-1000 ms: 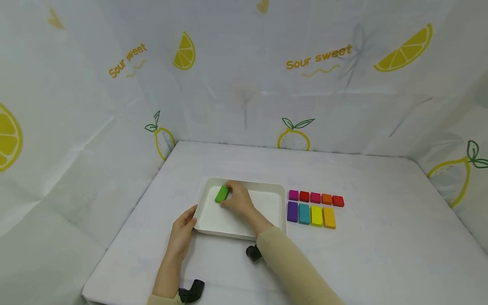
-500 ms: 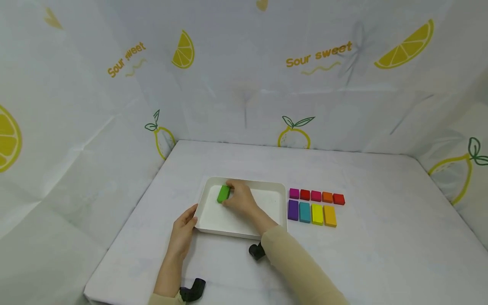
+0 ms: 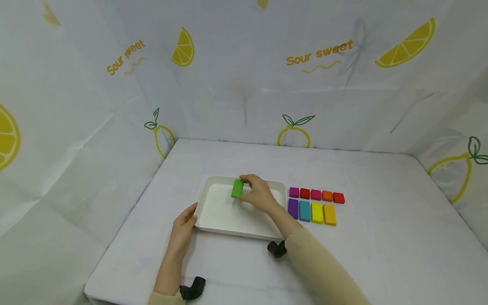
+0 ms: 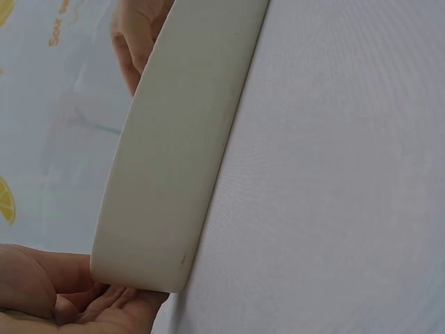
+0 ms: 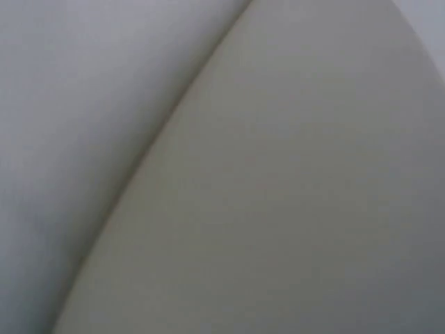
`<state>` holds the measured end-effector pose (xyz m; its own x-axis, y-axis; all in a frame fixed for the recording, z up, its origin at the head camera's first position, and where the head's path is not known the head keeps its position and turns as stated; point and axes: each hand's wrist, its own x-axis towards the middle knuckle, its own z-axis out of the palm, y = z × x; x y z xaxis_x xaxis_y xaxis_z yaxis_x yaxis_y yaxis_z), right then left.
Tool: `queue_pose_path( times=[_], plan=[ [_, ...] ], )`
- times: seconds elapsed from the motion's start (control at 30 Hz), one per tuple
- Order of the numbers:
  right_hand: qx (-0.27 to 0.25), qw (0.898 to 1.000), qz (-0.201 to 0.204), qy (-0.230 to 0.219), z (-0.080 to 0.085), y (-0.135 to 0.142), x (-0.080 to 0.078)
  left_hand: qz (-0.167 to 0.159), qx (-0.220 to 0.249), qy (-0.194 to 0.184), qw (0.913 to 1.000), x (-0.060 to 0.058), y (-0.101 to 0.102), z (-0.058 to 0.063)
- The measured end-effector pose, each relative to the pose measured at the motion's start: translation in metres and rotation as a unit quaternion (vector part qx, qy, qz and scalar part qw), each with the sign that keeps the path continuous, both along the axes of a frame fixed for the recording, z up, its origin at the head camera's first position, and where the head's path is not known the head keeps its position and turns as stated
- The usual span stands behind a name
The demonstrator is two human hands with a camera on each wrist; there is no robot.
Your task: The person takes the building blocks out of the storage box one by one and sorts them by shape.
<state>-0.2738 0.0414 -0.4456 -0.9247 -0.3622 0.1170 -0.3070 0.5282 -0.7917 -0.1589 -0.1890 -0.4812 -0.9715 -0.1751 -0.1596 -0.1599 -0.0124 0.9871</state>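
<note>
A green block (image 3: 237, 188) is pinched between the thumb and fingers of my right hand (image 3: 259, 195), over the back part of a shallow white tray (image 3: 225, 232). My left hand (image 3: 181, 233) grips the tray at its front left corner. In the left wrist view that hand (image 4: 83, 296) has its thumb and fingers about the end of the tray wall (image 4: 174, 146). Part of the right hand (image 4: 139, 35) shows behind the wall there. The right wrist view holds only a blurred, close pale surface, apparently the tray's wall (image 5: 264, 174); the right hand does not appear in it.
Right of the tray, small magenta, red, pink and orange blocks (image 3: 327, 195) form a back row. Longer purple, teal, yellow (image 3: 317, 213) and amber blocks stand in front. A white cloth covers the table (image 3: 381, 237); a lemon-printed curtain (image 3: 236, 76) hangs behind.
My right hand has moved the green block rightward and slightly back from the tray's left part, apparently lifting it. The left hand stays at the tray's corner.
</note>
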Motion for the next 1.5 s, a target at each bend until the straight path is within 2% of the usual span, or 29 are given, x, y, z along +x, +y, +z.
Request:
queue_pose_path(
  times=[0.33, 0.67, 1.0, 1.2, 1.5],
  plan=[
    [-0.024, 1.0, -0.017, 0.001, 0.022, 0.068, 0.0, -0.001, -0.004, -0.004, 1.0, -0.002, -0.002, 0.004],
    [0.011, 0.998, -0.061, 0.015, 0.034, 0.135, -0.001, -0.002, 0.001, -0.006, 1.0, -0.003, -0.002, 0.003],
    [0.05, 0.995, -0.084, 0.001, 0.03, 0.206, 0.012, 0.001, 0.002, -0.006, 1.0, -0.002, -0.003, 0.0],
    [0.069, 0.993, -0.099, -0.006, 0.026, 0.24, 0.022, -0.001, 0.004, -0.004, 1.0, -0.002, -0.003, 0.0],
    [0.099, 0.992, -0.078, -0.002, 0.023, 0.275, 0.033, 0.006, 0.0, -0.004, 1.0, -0.002, -0.003, -0.003]
  ],
)
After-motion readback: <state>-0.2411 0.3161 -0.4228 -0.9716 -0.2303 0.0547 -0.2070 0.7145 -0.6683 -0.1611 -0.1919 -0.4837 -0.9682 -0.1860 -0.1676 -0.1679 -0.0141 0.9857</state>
